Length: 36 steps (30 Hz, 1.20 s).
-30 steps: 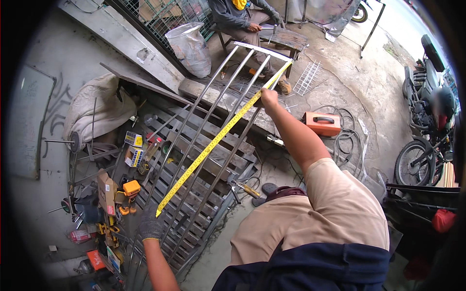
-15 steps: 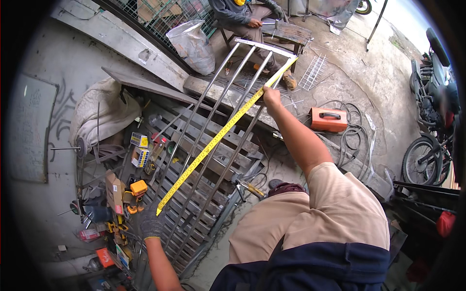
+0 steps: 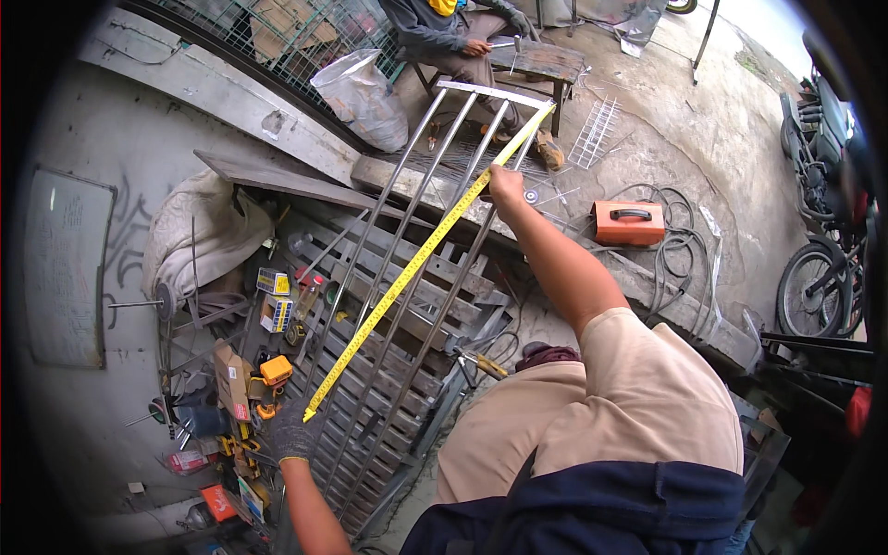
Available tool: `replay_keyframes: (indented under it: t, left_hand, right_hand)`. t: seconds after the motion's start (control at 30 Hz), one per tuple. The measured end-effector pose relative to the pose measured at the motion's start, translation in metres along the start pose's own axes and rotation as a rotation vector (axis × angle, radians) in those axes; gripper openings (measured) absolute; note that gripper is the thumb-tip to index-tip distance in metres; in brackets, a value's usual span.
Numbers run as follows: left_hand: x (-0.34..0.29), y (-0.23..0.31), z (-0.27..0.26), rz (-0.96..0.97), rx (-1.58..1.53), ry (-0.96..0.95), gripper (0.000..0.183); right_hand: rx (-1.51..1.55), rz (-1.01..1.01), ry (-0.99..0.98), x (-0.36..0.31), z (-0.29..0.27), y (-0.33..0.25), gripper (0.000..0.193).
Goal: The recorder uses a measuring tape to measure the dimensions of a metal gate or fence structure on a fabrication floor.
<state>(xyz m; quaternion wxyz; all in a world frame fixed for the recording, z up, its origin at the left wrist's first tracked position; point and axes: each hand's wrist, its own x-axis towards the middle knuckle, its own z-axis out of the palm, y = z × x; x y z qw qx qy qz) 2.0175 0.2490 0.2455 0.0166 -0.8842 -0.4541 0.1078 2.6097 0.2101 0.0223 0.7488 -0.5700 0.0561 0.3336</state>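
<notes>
A yellow measuring tape [image 3: 407,277] is stretched slantwise over a grille of shiny metal tubes [image 3: 384,217], which has a flat bar across its far end. My left hand [image 3: 294,433], in a grey knit glove, is closed at the tape's near end beside the tubes; its fingertips are partly hidden. Farther out, my bare right hand [image 3: 506,188] grips the tape near the grille's right side. Beyond that hand the tape runs on to the far corner of the bar. Beneath the grille lies a slatted metal work surface [image 3: 370,407].
Boxes, a yellow case [image 3: 276,370] and tools crowd the left. An orange machine [image 3: 629,223] with coiled cables sits right on the concrete. A co-worker [image 3: 453,42] sits at a wooden bench [image 3: 546,63], holding a hammer. A motorcycle [image 3: 819,277] stands far right; a whitish sack [image 3: 363,100] leans near the fence.
My view has shifted slightly. Both hands stay on the tape, which remains stretched over the grille; the right hand still grips it near the far end.
</notes>
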Motion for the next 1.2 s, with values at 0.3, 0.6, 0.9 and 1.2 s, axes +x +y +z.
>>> replay_keyframes:
  t: [0.3,0.6,0.9,1.2]
  left_hand:
    - [0.01,-0.009,-0.015,0.015,-0.036,-0.091,0.05]
    - [0.016,-0.021,-0.019,0.013,0.01,-0.067,0.055]
    - [0.012,-0.021,-0.013,0.043,0.014,-0.043,0.048]
    - [0.011,-0.022,-0.01,0.068,0.001,-0.03,0.05]
  right_hand:
    - [0.0,0.011,0.031,0.011,-0.001,0.005,0.04]
    - [0.032,-0.007,0.003,0.009,-0.002,0.006,0.038]
    - [0.026,-0.032,-0.025,0.015,-0.003,0.011,0.036]
    - [0.093,0.04,-0.001,0.023,-0.001,0.017,0.038]
